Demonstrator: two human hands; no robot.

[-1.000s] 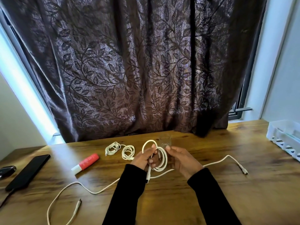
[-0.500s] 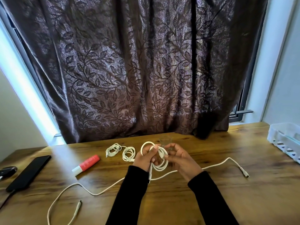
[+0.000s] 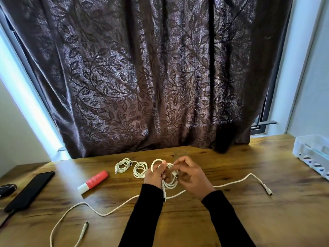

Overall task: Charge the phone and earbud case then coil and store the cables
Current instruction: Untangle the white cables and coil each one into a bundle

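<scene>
Two hands in black sleeves work above a wooden tabletop (image 3: 231, 220). The left hand (image 3: 154, 176) grips one white coiled cable (image 3: 170, 182) with curled fingers (image 3: 161, 167); one plug end hangs from the coil near the left wrist. The right hand (image 3: 193, 177) pinches the same coil, thumb and forefinger closed on a strand, the remaining fingers loosely bent.

Cables counted: four white cables in all. Two small finished coils (image 3: 123, 164) and (image 3: 140, 169) lie side by side on the tabletop just left of the hands. One uncoiled cable (image 3: 99, 213) runs across the tabletop beneath the forearms, one connector near the front left edge, the other (image 3: 268, 190) to the right of the hands.

One black phone (image 3: 30, 190) lies face up at the far left, with a dark lead at its near end. One dark rounded object (image 3: 7, 188), possibly the earbud case, sits just beside it at the frame edge. One red tube with a white cap (image 3: 93, 182) lies between phone and coils; its printing is too small to read. One white slotted basket (image 3: 311, 154) stands at the right edge. One dark leaf-patterned curtain (image 3: 151, 77) hangs behind.
</scene>
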